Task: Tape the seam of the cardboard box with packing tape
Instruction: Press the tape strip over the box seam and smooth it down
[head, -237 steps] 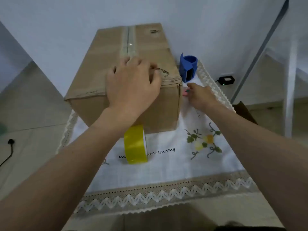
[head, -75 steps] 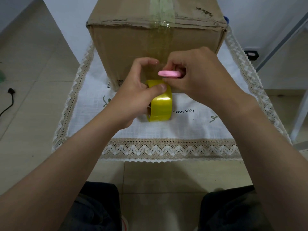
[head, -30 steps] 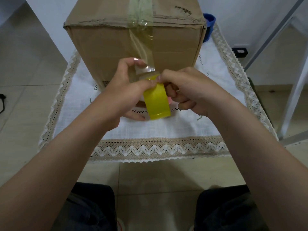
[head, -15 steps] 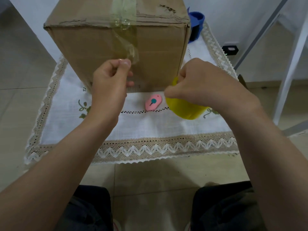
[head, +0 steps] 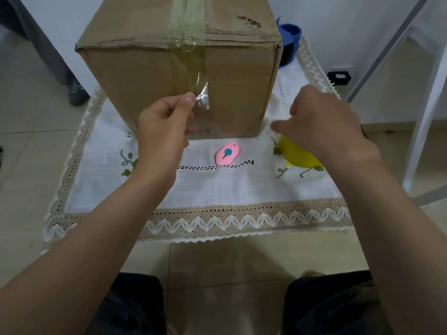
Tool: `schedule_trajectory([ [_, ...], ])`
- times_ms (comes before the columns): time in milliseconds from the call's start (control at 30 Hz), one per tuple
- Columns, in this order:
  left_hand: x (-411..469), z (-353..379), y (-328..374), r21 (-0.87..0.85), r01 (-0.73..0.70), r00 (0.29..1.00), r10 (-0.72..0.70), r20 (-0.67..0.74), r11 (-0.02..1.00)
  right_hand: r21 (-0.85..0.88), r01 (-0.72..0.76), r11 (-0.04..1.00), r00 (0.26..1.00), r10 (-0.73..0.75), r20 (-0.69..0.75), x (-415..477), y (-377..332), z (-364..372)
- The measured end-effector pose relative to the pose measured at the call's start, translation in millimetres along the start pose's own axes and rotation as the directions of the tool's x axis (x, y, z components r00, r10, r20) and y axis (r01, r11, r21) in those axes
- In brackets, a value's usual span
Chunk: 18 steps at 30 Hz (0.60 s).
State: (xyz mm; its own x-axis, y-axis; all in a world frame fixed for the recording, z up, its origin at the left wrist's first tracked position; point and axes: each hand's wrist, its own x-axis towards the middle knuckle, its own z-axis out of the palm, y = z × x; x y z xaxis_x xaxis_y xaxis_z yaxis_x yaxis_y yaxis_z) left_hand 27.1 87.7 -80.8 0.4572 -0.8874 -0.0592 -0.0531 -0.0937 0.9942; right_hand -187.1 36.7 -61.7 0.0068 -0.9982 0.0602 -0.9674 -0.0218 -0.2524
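Observation:
The cardboard box [head: 150,76] stands on a white embroidered tablecloth [head: 217,189]. Clear tape covers its top seam and runs down over the front face. The loose end of this tape strip [head: 202,100] hangs off the front, pinched between the thumb and forefinger of my left hand [head: 162,131]. The yellow tape roll [head: 300,157] rests on the cloth to the right of the box. It is partly hidden under my right hand [head: 324,126], whose fingers are spread and point left. A pink cutter [head: 227,154] lies on the cloth between my hands.
A blue tape dispenser [head: 289,42] stands behind the box's right corner. A black device [head: 338,78] sits on the floor at the right, near a white frame leg [head: 425,112]. Someone's shoe [head: 77,93] is at the left. My knees are below the cloth's lace edge.
The tape was cut from the roll and the pink cutter was put down. My right hand carried the roll to the right and lowered it to the cloth. My left hand still pinches the tape end.

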Motion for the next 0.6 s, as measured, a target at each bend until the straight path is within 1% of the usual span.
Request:
schedule_trajectory([
  [100, 1.6, -1.9, 0.7, 0.002, 0.018, 1.0, -0.018, 0.008, 1.0, 0.176, 0.111, 0.978, 0.99, -0.092, -0.11, 0.7, -13.9, -4.4],
  [167, 2.4, -3.0, 1.4, 0.003, 0.029, 0.999, -0.029, 0.014, 1.0, 0.353, 0.18, 0.918, 0.981, -0.141, -0.133, -0.1, -25.8, -4.1],
  [233, 2.8, -3.7, 1.8, 0.003, 0.033, 0.999, -0.033, 0.019, 0.999, 0.501, 0.207, 0.841, 0.978, -0.176, -0.108, -2.5, -39.4, 0.2],
  [333, 2.6, -4.7, 2.7, 0.005, 0.021, 0.999, -0.021, 0.029, 1.0, 0.625, 0.189, 0.758, 0.976, -0.217, -0.031, -5.6, -56.9, 11.8],
  [433, 2.8, -5.8, 2.9, 0.013, 0.01, 0.999, -0.011, 0.041, 1.0, 0.721, 0.154, 0.676, 0.972, -0.237, 0.014, -7.0, -69.2, 19.6],
  [600, 4.0, -8.2, 2.0, 0.045, -0.01, 0.999, 0.008, 0.049, 0.999, 0.835, 0.098, 0.541, 0.982, -0.191, 0.009, -5.6, -81.2, 26.5],
])
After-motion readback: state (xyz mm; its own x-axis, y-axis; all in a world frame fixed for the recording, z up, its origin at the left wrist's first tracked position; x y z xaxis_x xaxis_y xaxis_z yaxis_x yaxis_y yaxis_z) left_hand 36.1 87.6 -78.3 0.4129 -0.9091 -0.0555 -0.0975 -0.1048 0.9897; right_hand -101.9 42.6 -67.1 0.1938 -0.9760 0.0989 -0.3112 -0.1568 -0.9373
